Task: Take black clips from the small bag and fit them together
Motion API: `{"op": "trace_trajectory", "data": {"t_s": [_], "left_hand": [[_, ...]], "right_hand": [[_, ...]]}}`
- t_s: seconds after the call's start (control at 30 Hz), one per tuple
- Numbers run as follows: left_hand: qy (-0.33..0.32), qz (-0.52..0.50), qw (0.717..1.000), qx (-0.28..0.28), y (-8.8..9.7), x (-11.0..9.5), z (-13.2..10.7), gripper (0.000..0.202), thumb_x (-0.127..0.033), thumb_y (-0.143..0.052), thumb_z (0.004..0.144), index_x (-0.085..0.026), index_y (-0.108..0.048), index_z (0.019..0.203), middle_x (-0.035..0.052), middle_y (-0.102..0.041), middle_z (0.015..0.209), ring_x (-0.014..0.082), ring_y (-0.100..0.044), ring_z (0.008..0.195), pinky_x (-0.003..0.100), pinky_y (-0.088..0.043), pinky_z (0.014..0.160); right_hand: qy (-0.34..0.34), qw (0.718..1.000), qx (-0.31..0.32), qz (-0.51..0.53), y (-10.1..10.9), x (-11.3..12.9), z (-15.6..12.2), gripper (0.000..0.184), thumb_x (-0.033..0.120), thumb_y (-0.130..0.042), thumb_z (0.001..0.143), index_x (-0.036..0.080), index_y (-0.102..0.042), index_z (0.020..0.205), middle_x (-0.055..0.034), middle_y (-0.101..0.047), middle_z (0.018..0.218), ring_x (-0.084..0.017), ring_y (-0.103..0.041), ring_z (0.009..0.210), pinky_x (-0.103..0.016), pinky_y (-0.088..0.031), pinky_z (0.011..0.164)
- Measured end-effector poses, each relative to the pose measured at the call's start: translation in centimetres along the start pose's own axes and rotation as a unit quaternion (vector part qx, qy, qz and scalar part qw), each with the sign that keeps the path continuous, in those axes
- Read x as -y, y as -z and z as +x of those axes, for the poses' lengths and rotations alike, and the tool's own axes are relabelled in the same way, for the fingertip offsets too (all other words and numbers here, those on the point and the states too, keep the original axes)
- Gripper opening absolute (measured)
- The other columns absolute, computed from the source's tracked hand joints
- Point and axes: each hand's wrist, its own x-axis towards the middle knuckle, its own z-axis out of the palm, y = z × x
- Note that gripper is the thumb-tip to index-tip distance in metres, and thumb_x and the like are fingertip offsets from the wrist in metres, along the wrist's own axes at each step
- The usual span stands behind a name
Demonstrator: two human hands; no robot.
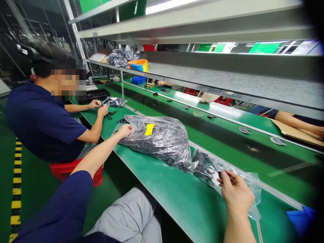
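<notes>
A large clear plastic bag (164,141), filled with dark parts and marked with a yellow label (149,129), lies on the green bench. My left hand (125,131) is at its left end, fingers closed on the film; whether a part is also between them is hidden. Small black parts (123,120) lie just beyond that end. My right hand (234,189) pinches a small black piece (220,174) between thumb and fingers. Beneath it, a smaller clear bag (206,168) holds black parts and something white, its loose film spreading to the right under my hand.
To my left a co-worker (48,111) sits on a red stool (60,172), handling small parts. A green conveyor belt (202,131) beyond the bench carries dark curved pieces (277,141). Above runs a shelf (202,77). Something blue (301,217) lies at the right.
</notes>
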Motion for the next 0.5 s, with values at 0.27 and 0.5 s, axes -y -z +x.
{"op": "trace_trajectory", "data": {"t_s": [0.27,0.5], "left_hand": [[-0.027,0.123,0.989,-0.076,0.8,-0.4,-0.8,0.011,-0.017,-0.062,0.066,-0.018,-0.068,0.075,0.0083,-0.071,0.090,0.0250,-0.062,0.096,0.028,-0.044,0.080],[-0.013,0.165,0.982,-0.086,1.7,-1.2,-0.1,0.018,-0.023,-0.059,0.072,-0.015,-0.069,0.085,0.0106,-0.072,0.088,0.0241,-0.065,0.084,0.029,-0.045,0.075]], "right_hand": [[0.026,0.999,0.006,-0.031,0.1,-0.4,0.1,0.048,0.053,-0.064,0.069,0.014,-0.066,0.098,-0.0053,-0.066,0.064,-0.022,-0.063,0.055,-0.032,-0.050,0.051],[0.049,0.999,-0.004,-0.003,0.0,-0.4,0.2,0.054,0.060,-0.065,0.067,0.014,-0.066,0.096,-0.0071,-0.068,0.068,-0.020,-0.062,0.054,-0.031,-0.049,0.050]]}}
